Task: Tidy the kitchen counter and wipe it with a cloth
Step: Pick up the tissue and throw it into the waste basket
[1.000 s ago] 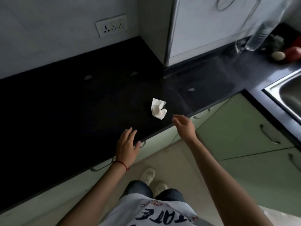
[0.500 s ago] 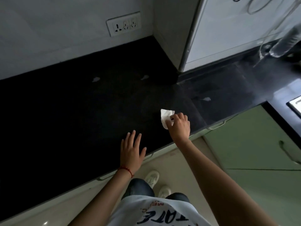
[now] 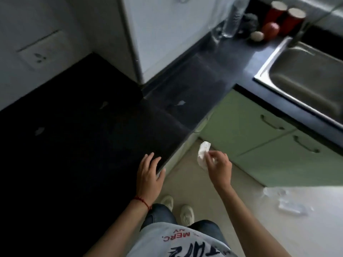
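Black and glossy, the tabletop [image 3: 78, 145] fills the left of the view and bends round a corner toward a steel sink [image 3: 304, 75] at the right. The right hand [image 3: 219, 164] pinches a crumpled white tissue [image 3: 202, 153] between thumb and fingertips, holding it in the air off the tabletop's front edge, over the pale floor [image 3: 278, 229] and in front of the green cabinet doors [image 3: 259, 145]. The left hand [image 3: 149, 178] lies flat with its fingers straight and spread, palm down on the tabletop right at its front edge, holding nothing; a red thread circles its wrist. A few small pale scraps [image 3: 181, 103] lie scattered on the dark surface. At the far corner beside the sink stand a clear plastic bottle [image 3: 232, 21], two red cups [image 3: 284, 15] and a couple of round things too blurred to name. A white wall socket [image 3: 39, 52] sits above the tabletop at the left. Some clear crumpled plastic [image 3: 285, 203] lies on the floor at the right.
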{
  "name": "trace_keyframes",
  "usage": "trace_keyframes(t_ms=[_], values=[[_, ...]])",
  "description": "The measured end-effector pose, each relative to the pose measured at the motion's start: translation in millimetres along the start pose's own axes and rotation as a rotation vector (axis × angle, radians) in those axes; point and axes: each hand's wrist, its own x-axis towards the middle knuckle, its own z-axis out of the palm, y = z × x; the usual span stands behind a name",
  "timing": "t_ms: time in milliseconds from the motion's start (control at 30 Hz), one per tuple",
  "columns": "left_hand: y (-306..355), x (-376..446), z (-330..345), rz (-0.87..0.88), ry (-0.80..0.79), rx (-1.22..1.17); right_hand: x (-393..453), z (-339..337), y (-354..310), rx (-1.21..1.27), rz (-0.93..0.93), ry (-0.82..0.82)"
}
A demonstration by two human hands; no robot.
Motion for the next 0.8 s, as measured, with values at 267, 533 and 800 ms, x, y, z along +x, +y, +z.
trace_keyframes(t_ms=[267, 533, 800], values=[[67.8, 30.7, 72.1, 0.241, -0.63, 0.121, -72.2, -98.0, 115.0, -0.025, 0.557, 0.264], [139.8, -0.1, 174.3, 0.237, -0.969, 0.266, -208.6, -160.1, 198.7, 0.062, 1.037, 0.539], [226.9, -84.9, 271.9, 0.313, -1.153, 0.306, -326.4, -209.8, 258.8, 0.165, 1.357, 0.748]])
